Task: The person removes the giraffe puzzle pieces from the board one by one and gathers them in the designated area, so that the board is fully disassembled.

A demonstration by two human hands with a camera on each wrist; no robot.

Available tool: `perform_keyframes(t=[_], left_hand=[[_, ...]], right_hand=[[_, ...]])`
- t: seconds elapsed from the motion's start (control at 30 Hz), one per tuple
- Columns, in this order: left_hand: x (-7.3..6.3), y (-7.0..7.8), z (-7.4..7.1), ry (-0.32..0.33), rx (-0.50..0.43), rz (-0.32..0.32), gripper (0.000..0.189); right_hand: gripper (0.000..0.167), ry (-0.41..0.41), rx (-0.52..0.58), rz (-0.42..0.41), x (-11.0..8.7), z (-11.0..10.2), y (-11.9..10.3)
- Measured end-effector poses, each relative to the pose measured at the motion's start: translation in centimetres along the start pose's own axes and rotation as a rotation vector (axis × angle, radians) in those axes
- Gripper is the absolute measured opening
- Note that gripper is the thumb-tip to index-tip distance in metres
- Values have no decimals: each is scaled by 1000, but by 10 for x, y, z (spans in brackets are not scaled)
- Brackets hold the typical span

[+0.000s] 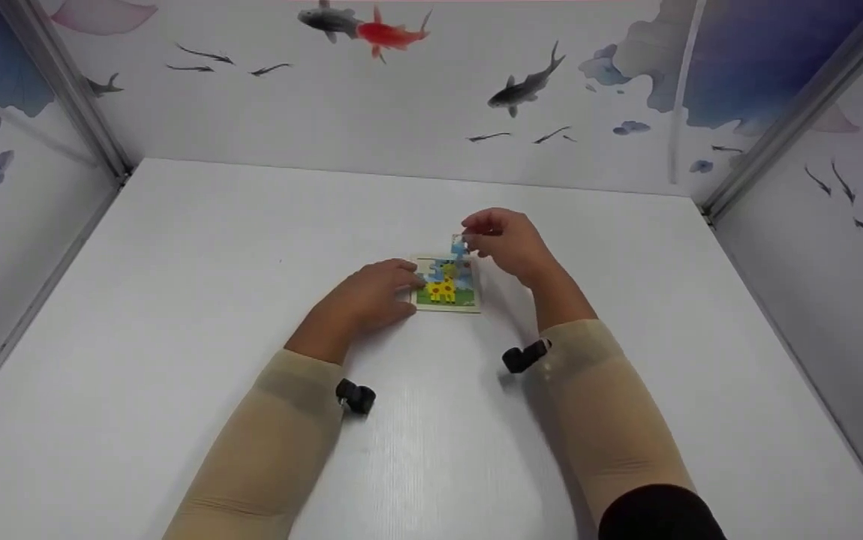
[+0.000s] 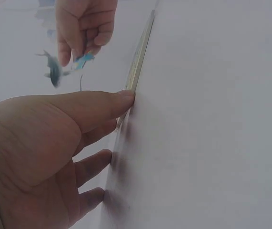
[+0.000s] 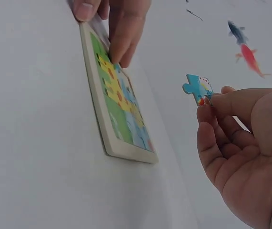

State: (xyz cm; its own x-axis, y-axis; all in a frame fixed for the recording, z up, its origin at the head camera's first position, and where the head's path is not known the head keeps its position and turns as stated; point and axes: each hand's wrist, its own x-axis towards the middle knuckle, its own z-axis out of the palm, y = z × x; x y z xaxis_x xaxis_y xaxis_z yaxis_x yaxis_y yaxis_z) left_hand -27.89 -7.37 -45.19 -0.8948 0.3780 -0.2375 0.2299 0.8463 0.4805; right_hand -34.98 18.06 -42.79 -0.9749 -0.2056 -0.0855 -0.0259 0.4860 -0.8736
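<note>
A small giraffe jigsaw puzzle lies on the table in a pale tray (image 3: 126,150); in the head view, the tray's upper left part looks pale and bare. My left hand (image 1: 379,292) rests at its left side, thumb at the near corner and index finger reaching over the picture. The other left fingertips touch down beside the tray in the left wrist view. Above the tray's far right side, my right hand (image 1: 510,244) pinches a light blue puzzle piece (image 3: 198,88) between thumb and fingers. A rounded tab on the piece points away from that hand.
The white table (image 1: 251,225) surrounds the tray on every side. Behind it stands a white wall (image 1: 401,112) painted with fish, and more panels rise at left and right along metal posts (image 1: 769,120). A small black camera (image 1: 356,397) sits on each wrist.
</note>
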Motion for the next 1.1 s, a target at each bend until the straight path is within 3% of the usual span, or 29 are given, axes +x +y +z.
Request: perform_keyframes(t=[0.23,0.47,0.7,1.1], left_hand=[[0,-1,-2,7,-4,18,48],[0,-3,-1,-2,-4,26,49],[-1,-4,1,-5,-16,32,49],[1,-8,3,3,-8,39,48]], right_hand=[[20,137,47,68,-5,-18,13],[29,146,40,169,-4,-26,32],[25,178,14,247,-8,-34,48],[22,181,-36,269,-2,-30,53]])
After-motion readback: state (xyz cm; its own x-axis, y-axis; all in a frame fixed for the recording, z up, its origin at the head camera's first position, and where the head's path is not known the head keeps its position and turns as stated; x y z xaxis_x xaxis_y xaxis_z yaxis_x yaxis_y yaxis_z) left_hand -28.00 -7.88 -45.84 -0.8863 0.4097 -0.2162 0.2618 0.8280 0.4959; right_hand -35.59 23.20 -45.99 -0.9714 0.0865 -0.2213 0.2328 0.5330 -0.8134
